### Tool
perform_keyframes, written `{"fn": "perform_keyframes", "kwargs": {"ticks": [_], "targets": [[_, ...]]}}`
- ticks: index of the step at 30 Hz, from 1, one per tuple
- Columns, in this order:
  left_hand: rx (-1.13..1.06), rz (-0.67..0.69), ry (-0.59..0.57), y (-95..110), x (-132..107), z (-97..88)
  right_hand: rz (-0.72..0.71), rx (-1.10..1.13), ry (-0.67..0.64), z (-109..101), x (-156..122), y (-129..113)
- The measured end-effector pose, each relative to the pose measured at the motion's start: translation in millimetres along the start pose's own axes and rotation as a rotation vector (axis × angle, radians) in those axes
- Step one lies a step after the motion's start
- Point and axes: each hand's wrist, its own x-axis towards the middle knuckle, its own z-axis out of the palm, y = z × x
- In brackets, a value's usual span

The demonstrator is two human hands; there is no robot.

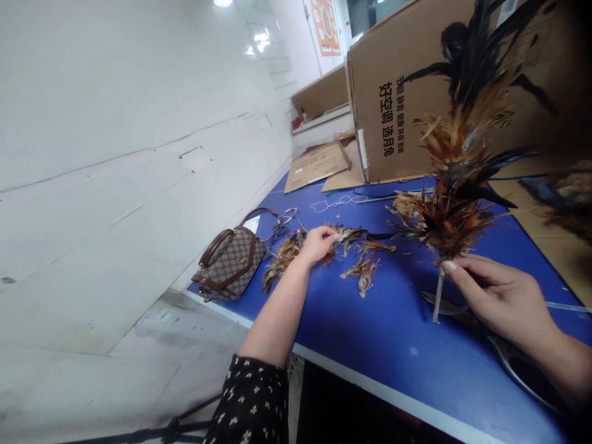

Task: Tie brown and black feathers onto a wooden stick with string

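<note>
My right hand [504,296] grips the short thin stick of a feather duster [457,209], holding it upright with the stick end down. Brown and rust feathers ring its lower part, and long black ones fan out at the top. Over the blue table, my left hand [319,243] reaches into a loose row of feathers [282,256], its fingertips pinched on some of them. Small feather tufts [363,271] lie just right of that hand. Beneath my right hand rests a pair of scissors [446,305] with black handles, partly covered by the hand.
A brown patterned handbag [234,262] stands at the table's left edge against the white wall [115,185]. A large cardboard box [383,117] rises behind, with flat cardboard [319,163] beside it. White string [340,202] lies on the blue table [383,345]. More feathers [573,197] sit far right.
</note>
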Motion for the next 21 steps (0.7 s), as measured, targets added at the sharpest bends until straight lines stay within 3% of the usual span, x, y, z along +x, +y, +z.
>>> {"fn": "perform_keyframes", "kwargs": {"ticks": [7, 11, 15, 19, 21], "targets": [[-0.295, -0.014, 0.039, 14, -3, -6.8, 0.012, -0.009, 0.013, 0, 0, 1], [-0.399, -0.033, 0.009, 24, -2, -0.8, 0.006, -0.006, 0.019, 0, 1, 0], [-0.47, -0.004, -0.047, 46, 9, 28.9, 0.004, -0.001, 0.017, 1, 1, -1], [-0.631, 0.141, -0.165, 76, 33, 69.6, -0.017, 0.024, 0.006, 0, 2, -3], [-0.579, 0.215, -0.125, 88, 44, 79.4, -0.021, 0.034, 0.006, 0, 2, -3]]}}
